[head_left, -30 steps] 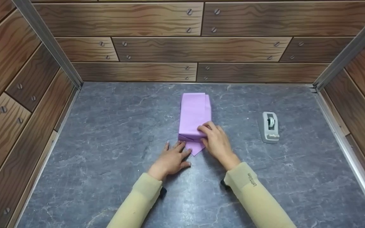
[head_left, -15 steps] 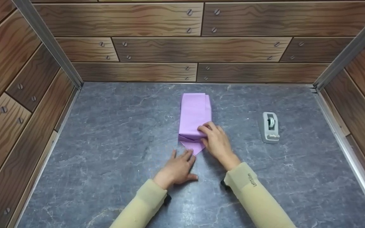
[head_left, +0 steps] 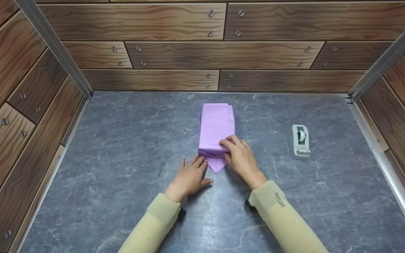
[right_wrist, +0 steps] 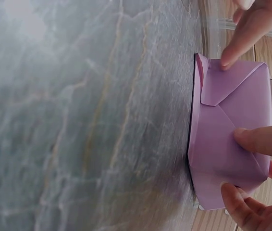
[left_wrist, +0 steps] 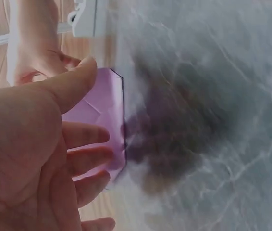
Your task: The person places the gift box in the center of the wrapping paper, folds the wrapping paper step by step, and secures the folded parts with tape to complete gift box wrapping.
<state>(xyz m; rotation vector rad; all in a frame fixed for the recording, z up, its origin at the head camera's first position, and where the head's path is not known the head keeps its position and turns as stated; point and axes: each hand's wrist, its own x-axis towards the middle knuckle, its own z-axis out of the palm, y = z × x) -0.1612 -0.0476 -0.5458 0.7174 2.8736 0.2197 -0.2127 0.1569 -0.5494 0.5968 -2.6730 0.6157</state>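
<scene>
While the oblong box wrapped in smooth lilac paper (head_left: 214, 123) lies lengthwise near the middle of the tabletop, its folded end faces the person, and there's the pointed lilac paper flap (head_left: 216, 165) jutting out low toward them. On the near right corner, the right hand (head_left: 242, 160) has a firm hold, fingers bent and gripping the box, one digit pressed against the end folds. Across to the left hand (head_left: 188, 177): fingers straight and spread, palm down, fingertips touching the flap's left edge, thumb out to the side. Both arms wear pale yellow-green sleeves (head_left: 285, 218). Well apart on the right sits the light grey plastic tape dispenser (head_left: 300, 141), all of it on a dark grey marbled tabletop (head_left: 135, 140), with the brown wood-plank-patterned walls (head_left: 174, 21) rising around.
</scene>
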